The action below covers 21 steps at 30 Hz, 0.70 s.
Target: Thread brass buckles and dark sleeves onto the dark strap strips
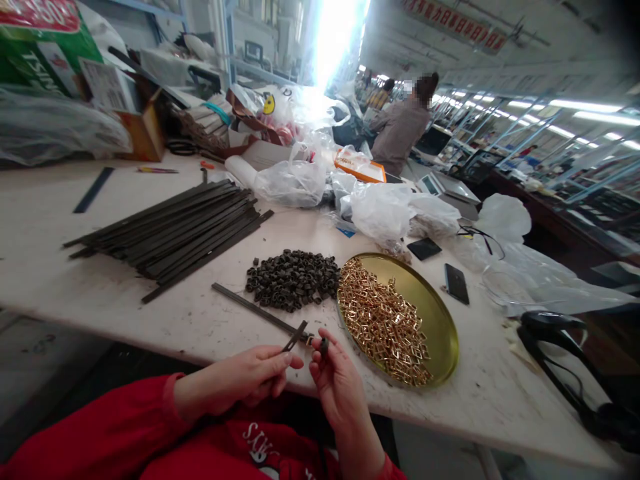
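A: What are the fingers doing?
B: The left hand point(265, 373) has its thumb and fingers closed on a slotted tab point(295, 338). The right hand point(340, 373) pinches a dark loop point(324, 347) between thumb and fingertips.

A: And between them?
B: A gold buckle point(309, 340), right by the right fingertips. I can't tell whether they touch it. A dark strip point(250, 311) runs from there, up and left along the table point(45, 267).

A: Is the tab part of that strip?
B: I can't tell; the two cross close to the buckle.

A: What lies just past the hands?
B: A heap of dark loops point(293, 280), and beside it a round tray point(443, 333) with a pile of gold buckles point(383, 320) on its near-left part.

A: Farther out?
B: A stack of dark strips point(175, 230) on the left, a phone point(456, 283) right of the tray, plastic bags point(383, 210) behind, and a person point(403, 130) beyond them.
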Available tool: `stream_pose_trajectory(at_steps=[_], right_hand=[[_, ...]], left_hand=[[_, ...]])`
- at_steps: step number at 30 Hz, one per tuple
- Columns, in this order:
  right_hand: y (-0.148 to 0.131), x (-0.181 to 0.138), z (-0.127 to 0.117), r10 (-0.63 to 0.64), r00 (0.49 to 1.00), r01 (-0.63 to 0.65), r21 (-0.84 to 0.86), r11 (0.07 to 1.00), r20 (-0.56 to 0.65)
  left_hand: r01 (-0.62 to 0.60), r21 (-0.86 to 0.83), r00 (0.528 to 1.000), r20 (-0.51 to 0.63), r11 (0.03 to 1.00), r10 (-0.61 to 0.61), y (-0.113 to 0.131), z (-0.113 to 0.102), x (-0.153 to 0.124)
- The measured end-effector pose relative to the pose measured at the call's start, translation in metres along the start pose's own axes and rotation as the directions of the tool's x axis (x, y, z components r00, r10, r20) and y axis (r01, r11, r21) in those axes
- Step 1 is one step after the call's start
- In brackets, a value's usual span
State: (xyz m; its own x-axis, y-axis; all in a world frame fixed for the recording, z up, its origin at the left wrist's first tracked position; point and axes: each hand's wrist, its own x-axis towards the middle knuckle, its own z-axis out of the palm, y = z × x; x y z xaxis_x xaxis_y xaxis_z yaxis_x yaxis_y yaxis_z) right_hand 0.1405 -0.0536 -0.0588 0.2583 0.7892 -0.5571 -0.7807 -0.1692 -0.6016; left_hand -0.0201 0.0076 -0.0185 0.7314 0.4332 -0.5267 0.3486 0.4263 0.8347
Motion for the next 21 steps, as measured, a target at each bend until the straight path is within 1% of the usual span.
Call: stream_pose_trajectory(at_steps=[1,2,3,4,6,9,11,15,19,21], right_hand=[[0.0,-0.001,0.001,0.007,1.0,-0.007,-0.011,1.0,0.004],[0.0,-0.002,0.002,0.014,1.0,-0.014,-0.025,1.0,0.006],[0.0,-0.003,0.003,0.019,1.0,-0.019,-0.037,0.999,0.008],[-0.001,-0.004,0.004,0.018,1.0,-0.017,-0.043,0.999,0.015],[-0.001,-0.006,0.005,0.001,0.999,0.001,-0.034,0.999,0.046],[-0.002,-0.006,0.004,-0.025,0.998,0.026,-0.019,0.999,0.061],[-0.001,-0.006,0.003,-0.027,0.999,0.028,-0.032,0.999,0.044],[0.001,-0.003,0.001,-0.048,0.999,0.049,-0.054,0.997,0.02],[0.004,-0.003,0.0,-0.115,0.992,0.12,-0.119,0.986,0.052],[0.005,-0.003,0.0,-0.154,0.985,0.165,-0.173,0.971,0.076]], left_hand=[[0.021,-0.065,1.0,0.019,0.998,-0.02,0.002,0.001,-0.001],[0.025,-0.092,1.0,0.015,0.995,-0.024,0.003,0.001,-0.002],[0.021,-0.077,1.0,-0.004,0.997,-0.021,0.005,0.001,-0.002],[0.014,-0.027,0.999,-0.032,1.0,-0.015,0.005,0.001,-0.001],[-0.023,0.143,0.994,-0.099,0.99,0.037,0.004,-0.001,0.003],[-0.098,0.403,0.966,-0.181,0.91,0.184,0.001,-0.002,0.009],[-0.098,0.488,0.957,-0.192,0.867,0.217,0.0,-0.001,0.01],[-0.069,0.521,0.961,-0.192,0.85,0.196,0.0,0.005,0.01],[-0.111,0.571,0.933,-0.223,0.814,0.283,0.003,0.005,0.013],[-0.111,0.603,0.923,-0.232,0.79,0.307,0.003,0.003,0.015]])
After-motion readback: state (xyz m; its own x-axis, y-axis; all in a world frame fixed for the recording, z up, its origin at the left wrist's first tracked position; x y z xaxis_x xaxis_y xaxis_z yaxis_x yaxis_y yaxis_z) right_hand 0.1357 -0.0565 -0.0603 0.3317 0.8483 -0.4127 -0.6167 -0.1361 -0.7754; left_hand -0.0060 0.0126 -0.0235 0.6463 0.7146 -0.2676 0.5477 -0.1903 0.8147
